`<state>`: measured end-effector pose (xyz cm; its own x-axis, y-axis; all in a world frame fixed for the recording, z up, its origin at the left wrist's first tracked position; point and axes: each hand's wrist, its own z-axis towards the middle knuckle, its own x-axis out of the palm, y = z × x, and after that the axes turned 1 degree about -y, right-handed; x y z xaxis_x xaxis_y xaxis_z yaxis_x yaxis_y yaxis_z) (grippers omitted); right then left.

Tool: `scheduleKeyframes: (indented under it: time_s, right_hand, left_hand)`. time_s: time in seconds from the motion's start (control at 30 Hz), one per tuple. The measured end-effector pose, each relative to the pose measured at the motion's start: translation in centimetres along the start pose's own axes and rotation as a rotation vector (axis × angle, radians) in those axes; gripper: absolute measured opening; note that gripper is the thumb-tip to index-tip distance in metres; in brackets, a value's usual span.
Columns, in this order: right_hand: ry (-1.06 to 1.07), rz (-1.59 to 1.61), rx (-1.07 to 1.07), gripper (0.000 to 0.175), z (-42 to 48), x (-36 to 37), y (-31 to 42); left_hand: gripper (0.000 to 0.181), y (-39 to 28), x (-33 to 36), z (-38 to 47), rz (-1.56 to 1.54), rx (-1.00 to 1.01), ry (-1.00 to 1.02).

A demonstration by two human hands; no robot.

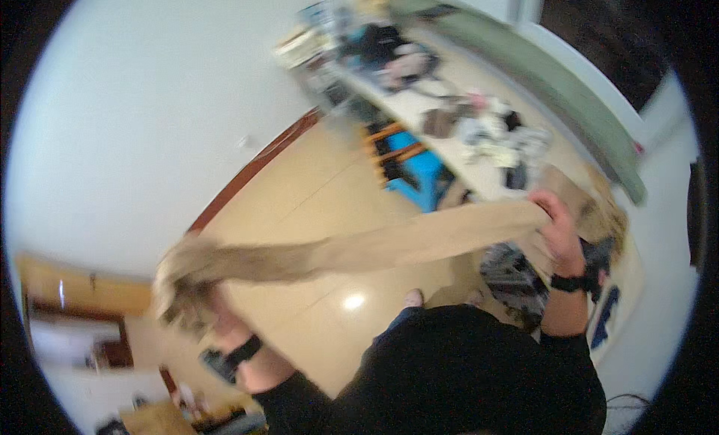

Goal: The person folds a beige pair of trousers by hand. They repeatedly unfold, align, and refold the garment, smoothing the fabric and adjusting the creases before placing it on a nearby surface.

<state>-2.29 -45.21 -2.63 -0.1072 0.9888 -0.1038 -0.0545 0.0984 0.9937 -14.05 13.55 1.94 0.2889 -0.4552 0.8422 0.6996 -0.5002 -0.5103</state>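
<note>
A long strip of beige cloth [382,249], perhaps a folded garment or scarf, stretches between my two hands above the floor. Its bunched left end surrounds my left hand [224,317], which grips it; the fingers are blurred and partly hidden by the folds. My right hand [556,227] holds the other end, fingers over the cloth's edge. Each wrist wears a black band.
A long pale table [449,145] along the window side bears heaped clothes [494,134] and a dark bag-like item [382,44]. Beneath it stands a blue plastic stool [418,168]. A plain wall [140,126] rises at the left. Dark patterned items [514,277] lie near my right forearm.
</note>
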Motion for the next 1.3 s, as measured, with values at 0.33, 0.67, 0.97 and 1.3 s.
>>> scheduleKeyframes:
  time_s: [0.33,0.67,0.97,1.3]
  right_hand:
    - [0.693,-0.48,-0.406,0.061,0.9,18.8,6.3]
    - [0.534,-0.183,-0.429,0.029,0.5,24.3,5.9]
    - [0.218,0.87,0.46,0.034,1.5,21.3,3.4]
    - [0.364,1.032,0.548,0.041,1.3,19.2,3.5]
  left_hand:
    - [0.045,11.9,0.8,-8.8,0.675,-0.453,0.447]
    - [0.022,14.3,3.5,-12.5,0.304,-0.931,-0.034]
    - [0.038,14.1,1.6,-12.2,0.251,-1.001,-0.098]
    - [0.053,19.1,0.2,-14.9,1.035,-0.672,0.93]
